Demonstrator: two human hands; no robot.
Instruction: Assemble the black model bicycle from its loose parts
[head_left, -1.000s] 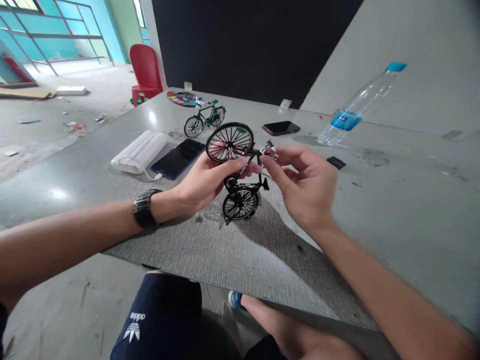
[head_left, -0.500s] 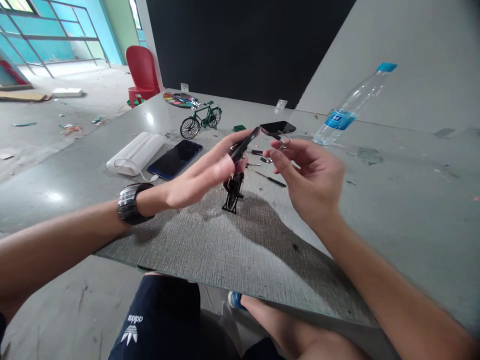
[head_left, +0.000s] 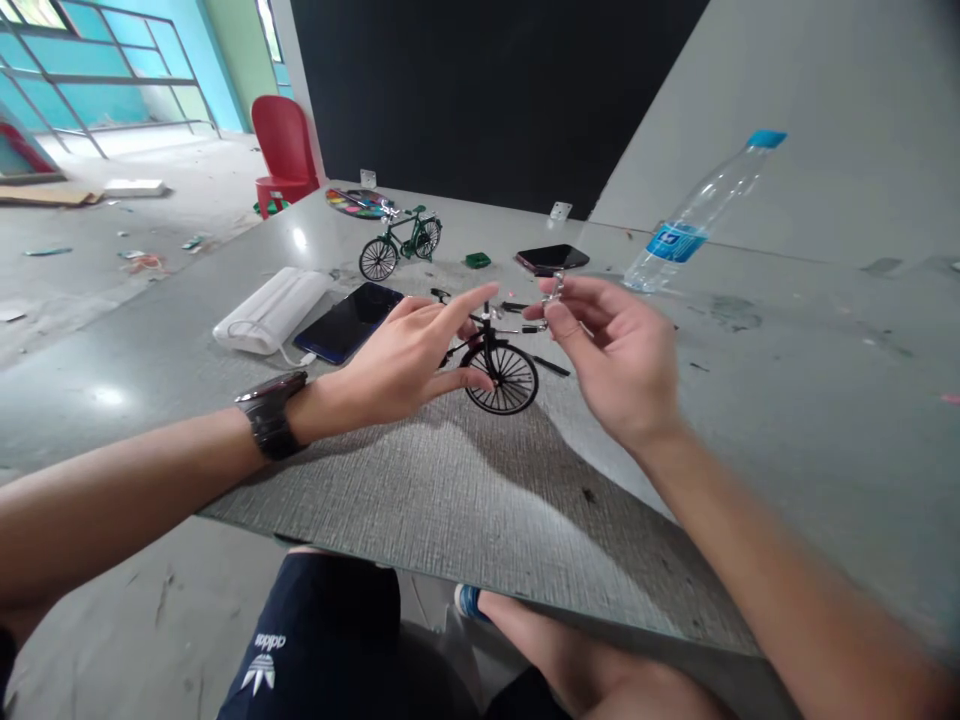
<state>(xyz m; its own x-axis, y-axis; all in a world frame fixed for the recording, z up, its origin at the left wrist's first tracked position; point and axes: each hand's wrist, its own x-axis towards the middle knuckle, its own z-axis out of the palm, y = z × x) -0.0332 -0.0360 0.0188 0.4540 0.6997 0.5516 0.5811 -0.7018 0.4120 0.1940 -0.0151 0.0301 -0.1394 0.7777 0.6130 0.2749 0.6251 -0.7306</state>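
A small black model bicycle (head_left: 516, 378) is in my left hand (head_left: 405, 352), its front wheel facing right and its saddle showing behind my fingers. My thumb lies by the wheel and the index finger stretches over the frame top; the rear part is hidden by the hand. Between the thumb and fingertips of my right hand (head_left: 622, 350) is a small silver handlebar (head_left: 556, 290) with a black grip at its lower end. It is close to the bicycle's front, seemingly apart from it. Beneath, a thin screwdriver (head_left: 551, 366) lies on the table (head_left: 390, 480).
Behind my left hand lie a dark blue phone (head_left: 352, 315) and a white box-like device (head_left: 262, 305) with a cable. A green model bicycle (head_left: 405, 238), paint palette (head_left: 358, 203), green piece (head_left: 477, 260), second phone (head_left: 553, 259) and tilted-looking plastic bottle (head_left: 679, 240) are farther back.
My left hand has turned the black bicycle from end-on to side-on and lowered it, so its front wheel now shows. My right hand keeps the handlebar, shifted slightly.
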